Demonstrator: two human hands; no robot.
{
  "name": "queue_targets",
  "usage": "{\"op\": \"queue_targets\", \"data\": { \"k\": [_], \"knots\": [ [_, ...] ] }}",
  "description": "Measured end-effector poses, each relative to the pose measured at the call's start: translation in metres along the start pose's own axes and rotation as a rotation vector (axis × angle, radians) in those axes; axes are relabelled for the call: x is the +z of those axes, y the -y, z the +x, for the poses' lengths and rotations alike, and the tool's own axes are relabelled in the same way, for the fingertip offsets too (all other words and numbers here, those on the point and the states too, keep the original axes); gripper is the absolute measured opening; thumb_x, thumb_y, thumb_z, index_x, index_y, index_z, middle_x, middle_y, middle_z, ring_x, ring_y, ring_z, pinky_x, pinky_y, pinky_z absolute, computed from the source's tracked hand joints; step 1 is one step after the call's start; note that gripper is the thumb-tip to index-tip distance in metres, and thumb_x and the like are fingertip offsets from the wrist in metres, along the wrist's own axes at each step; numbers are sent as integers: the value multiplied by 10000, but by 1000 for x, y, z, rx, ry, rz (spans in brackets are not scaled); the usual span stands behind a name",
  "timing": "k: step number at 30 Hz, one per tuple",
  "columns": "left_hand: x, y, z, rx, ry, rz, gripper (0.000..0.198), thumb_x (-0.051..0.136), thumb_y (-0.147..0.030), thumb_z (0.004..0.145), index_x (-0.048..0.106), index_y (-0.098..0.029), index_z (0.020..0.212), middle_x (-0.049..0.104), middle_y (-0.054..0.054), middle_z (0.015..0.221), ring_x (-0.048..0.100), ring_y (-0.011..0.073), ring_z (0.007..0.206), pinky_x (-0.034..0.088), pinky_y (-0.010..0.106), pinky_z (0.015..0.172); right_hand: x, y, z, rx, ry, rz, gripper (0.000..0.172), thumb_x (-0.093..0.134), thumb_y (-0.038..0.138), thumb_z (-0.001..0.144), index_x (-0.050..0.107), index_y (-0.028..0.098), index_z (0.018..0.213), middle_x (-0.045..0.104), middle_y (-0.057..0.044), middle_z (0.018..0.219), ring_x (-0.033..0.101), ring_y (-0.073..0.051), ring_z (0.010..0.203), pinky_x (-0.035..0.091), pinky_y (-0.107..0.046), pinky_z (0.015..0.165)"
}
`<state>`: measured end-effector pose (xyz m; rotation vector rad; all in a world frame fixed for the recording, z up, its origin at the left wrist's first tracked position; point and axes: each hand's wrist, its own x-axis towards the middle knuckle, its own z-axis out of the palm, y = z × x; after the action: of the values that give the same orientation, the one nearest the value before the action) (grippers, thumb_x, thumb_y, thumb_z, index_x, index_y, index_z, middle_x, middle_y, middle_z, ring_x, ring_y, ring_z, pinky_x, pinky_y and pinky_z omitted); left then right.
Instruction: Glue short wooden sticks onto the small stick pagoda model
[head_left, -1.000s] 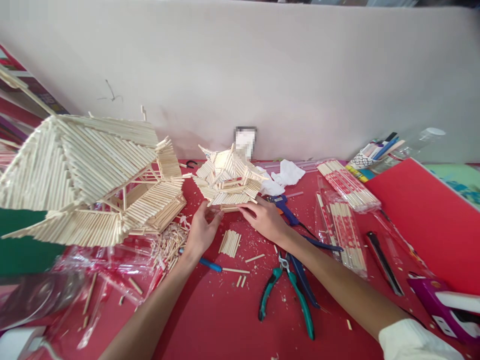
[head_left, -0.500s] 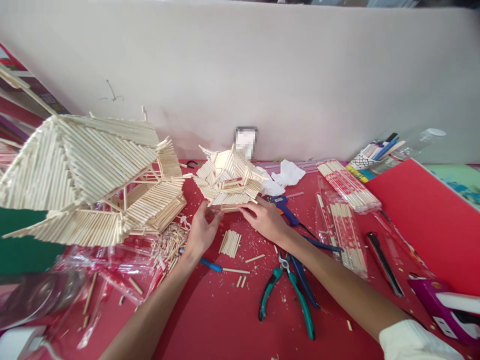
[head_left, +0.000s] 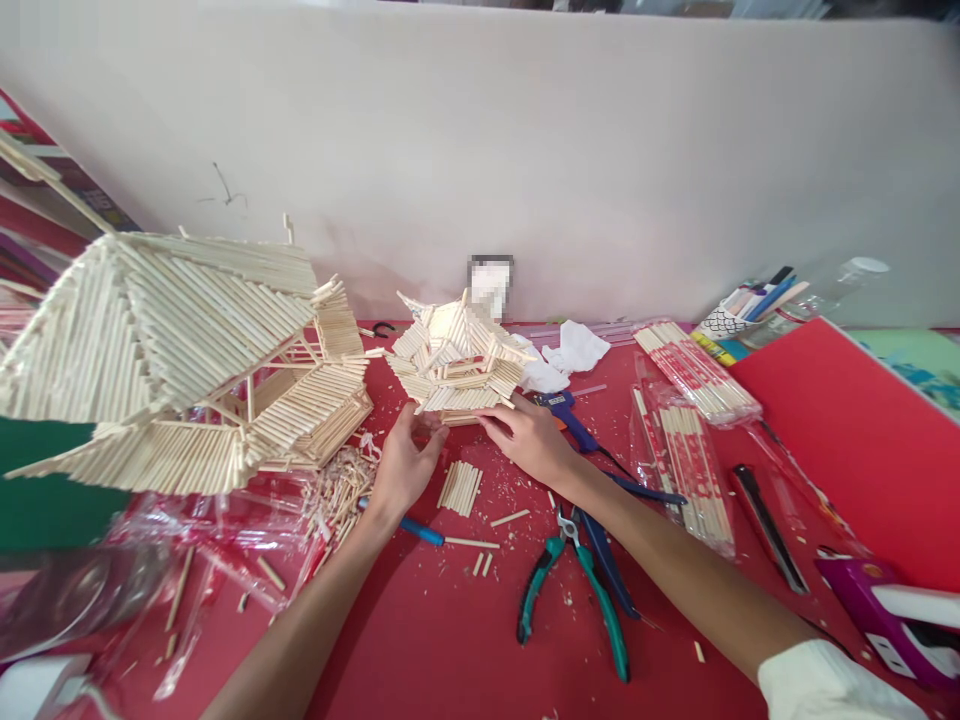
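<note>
A small pavilion model (head_left: 457, 365) made of pale wooden sticks stands at the middle of the red table, near the wall. My left hand (head_left: 407, 455) is at its front left lower edge, thumb and fingers curled round the base. On the front right, my right hand (head_left: 529, 435) grips the same base, its fingertips partly hidden under the roof edge. Just in front lies a row of short cut sticks (head_left: 460, 488). A blue-handled tool (head_left: 421, 530) rests below my left hand, beside a loose stick (head_left: 471, 542).
A larger stick pavilion (head_left: 202, 340) fills the left side. Green-handled pliers (head_left: 574, 580) lie front right, near a blue glue gun (head_left: 568, 415). Packed chopsticks (head_left: 697, 370), a black cutter knife (head_left: 770, 525) and a red board (head_left: 862, 440) are at right. Wood scraps (head_left: 341, 495) are piled left.
Almost nothing differs. Both hands stay at the small model's base, and the model keeps its place.
</note>
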<state>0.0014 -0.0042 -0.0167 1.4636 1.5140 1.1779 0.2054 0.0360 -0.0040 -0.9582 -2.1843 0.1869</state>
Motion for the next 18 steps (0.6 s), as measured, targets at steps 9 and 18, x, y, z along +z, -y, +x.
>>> {"op": "queue_targets", "data": {
  "k": [9, 18],
  "knots": [
    [-1, -4, -1, 11, -15, 72, 164, 606, -337, 886, 580, -189, 952, 707, 58, 927, 680, 198, 875, 516, 325, 813, -1, 1, 0, 5, 5, 13, 177, 589, 166, 956, 756, 199, 1006, 747, -102, 968, 726, -226, 870, 593, -341, 797],
    [-3, -3, -3, 85, -41, 284, 145, 601, -322, 879, 547, -194, 917, 628, 4, 796, 605, 157, 698, 464, 280, 678, 0, -1, 0, -3, -11, 19, 173, 590, 172, 955, 751, 211, 1003, 742, -98, 996, 721, -220, 886, 590, -329, 789]
  ]
}}
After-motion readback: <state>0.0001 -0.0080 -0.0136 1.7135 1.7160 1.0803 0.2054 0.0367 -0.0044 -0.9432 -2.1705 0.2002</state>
